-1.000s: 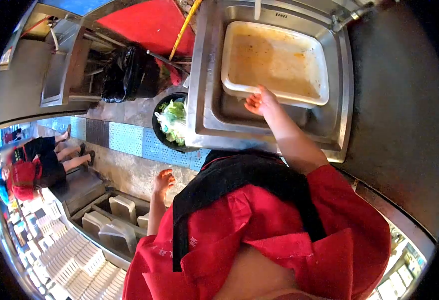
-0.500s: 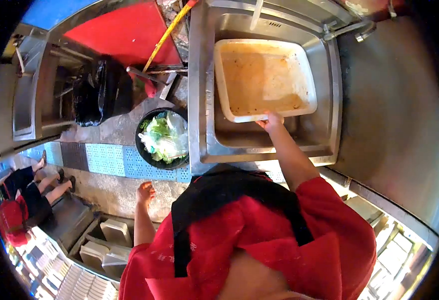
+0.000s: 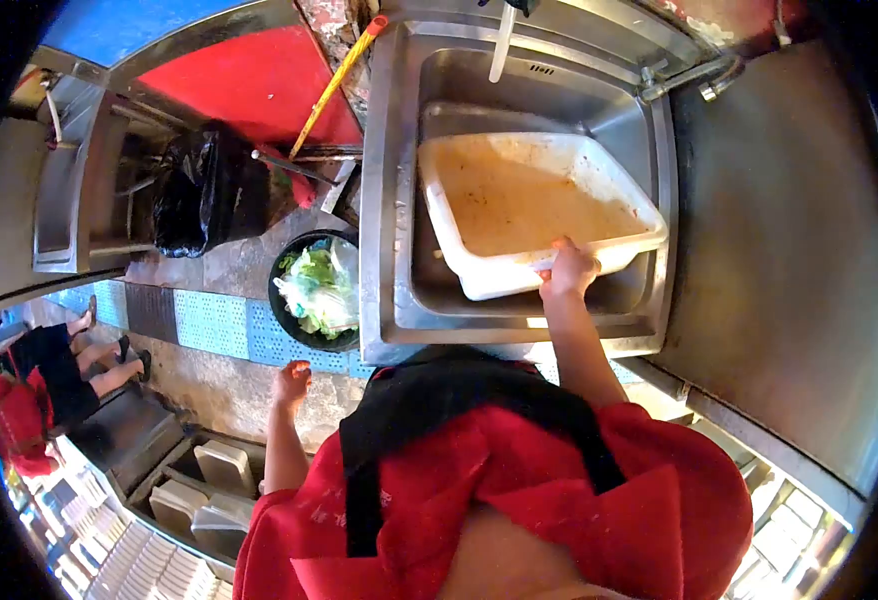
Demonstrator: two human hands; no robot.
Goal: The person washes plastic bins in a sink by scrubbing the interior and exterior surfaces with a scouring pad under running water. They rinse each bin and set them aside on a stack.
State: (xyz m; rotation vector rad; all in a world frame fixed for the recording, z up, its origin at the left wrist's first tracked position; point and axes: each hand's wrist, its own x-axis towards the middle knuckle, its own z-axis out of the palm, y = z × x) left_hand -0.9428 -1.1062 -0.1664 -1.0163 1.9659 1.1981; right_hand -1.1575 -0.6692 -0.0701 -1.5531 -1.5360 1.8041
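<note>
My right hand [image 3: 571, 270] grips the near rim of a white plastic tub [image 3: 559, 205], which tilts over the steel sink basin [image 3: 439, 285]. Brownish liquid with dark specks lies inside the tub. My left hand [image 3: 290, 385] hangs in the air left of the sink, its fingers partly curled; whether anything is in them is too small to tell. Nearest to it is a round black bin [image 3: 277, 305] holding green leaves and clear plastic. A pale pipe [image 3: 503, 45] points down over the back of the sink.
A metal faucet [image 3: 694, 78] sits at the sink's back right, beside a steel counter [image 3: 779, 250]. A yellow pole [image 3: 337, 88] and a black bag [image 3: 184, 195] stand at the left. Another person [image 3: 54, 380] is at the far left, near grey containers [image 3: 224, 465].
The tub has come nearer and to the right with my right hand, and its near side has tipped. My left hand has barely moved. The view has shifted slightly.
</note>
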